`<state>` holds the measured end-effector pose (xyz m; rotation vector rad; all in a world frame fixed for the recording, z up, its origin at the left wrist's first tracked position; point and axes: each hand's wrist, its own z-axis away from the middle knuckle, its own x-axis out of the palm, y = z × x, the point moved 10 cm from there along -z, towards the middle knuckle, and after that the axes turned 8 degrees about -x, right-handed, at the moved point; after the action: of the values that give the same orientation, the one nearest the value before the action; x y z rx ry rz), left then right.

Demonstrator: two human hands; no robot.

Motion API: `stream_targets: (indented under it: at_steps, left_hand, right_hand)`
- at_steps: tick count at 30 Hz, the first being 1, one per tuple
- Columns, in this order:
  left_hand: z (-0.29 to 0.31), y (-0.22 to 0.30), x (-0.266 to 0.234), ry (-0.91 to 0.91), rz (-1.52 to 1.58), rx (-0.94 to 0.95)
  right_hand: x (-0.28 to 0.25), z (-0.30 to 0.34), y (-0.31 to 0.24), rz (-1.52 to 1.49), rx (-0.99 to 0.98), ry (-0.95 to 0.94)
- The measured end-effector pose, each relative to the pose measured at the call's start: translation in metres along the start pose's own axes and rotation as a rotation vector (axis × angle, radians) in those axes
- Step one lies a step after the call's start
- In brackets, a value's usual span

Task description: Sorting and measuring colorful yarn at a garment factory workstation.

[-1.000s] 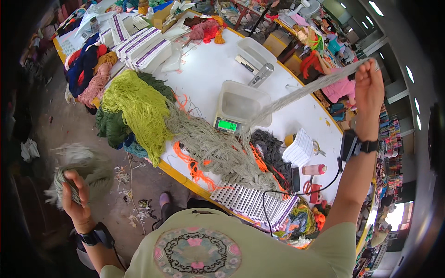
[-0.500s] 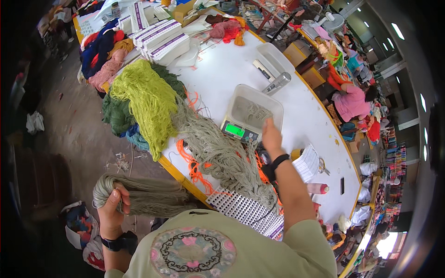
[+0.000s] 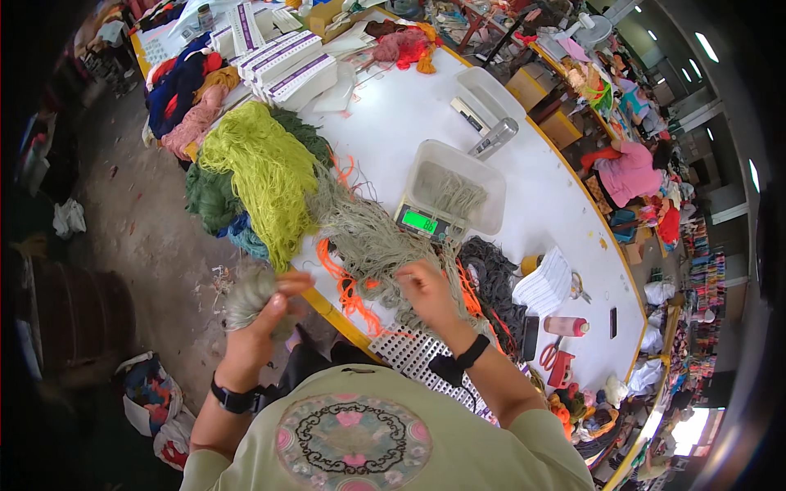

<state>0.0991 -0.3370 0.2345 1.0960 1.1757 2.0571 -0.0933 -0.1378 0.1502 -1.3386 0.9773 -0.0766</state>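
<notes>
My left hand (image 3: 260,331) is closed around a folded hank of grey-green yarn (image 3: 248,296), held off the table's near edge; both are a little smeared. Above the loose heap of the same grey-green yarn (image 3: 360,237) hovers my right hand (image 3: 432,299), its fingers bent and blurred, so I cannot tell if a strand is in them. Just beyond it stands a digital scale with a lit green display (image 3: 419,221). On the scale sits a clear plastic tub (image 3: 491,214) with cut grey-green yarn pieces (image 3: 453,192) inside.
Lime yarn (image 3: 258,168) drapes over the left edge beside dark green yarn (image 3: 214,196). Orange strands (image 3: 348,286) and a dark grey yarn pile (image 3: 495,278) flank the heap. To the right are paper (image 3: 544,282), scissors (image 3: 579,288) and a pink bottle (image 3: 565,326). White boxes (image 3: 291,69) stand at back.
My right hand has come back from the tub to above the yarn heap. My left hand has moved right and up with the hank. More yarn pieces lie in the tub.
</notes>
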Motion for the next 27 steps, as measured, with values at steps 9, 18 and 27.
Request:
stream_targets:
  at_steps: [9,18,27]
  left_hand:
    - [-0.018,-0.007,0.053,-0.235,0.03,0.063]
    - [-0.019,-0.022,0.029,-0.149,0.294,-0.017]
    - [-0.015,-0.019,0.033,-0.159,0.24,0.015]
  right_hand:
    - [0.059,-0.035,-0.146,-0.6,-0.111,-0.163]
    - [0.064,-0.026,-0.131,-0.797,0.204,-0.179]
    - [0.07,-0.034,-0.14,-0.615,-0.068,-0.12]
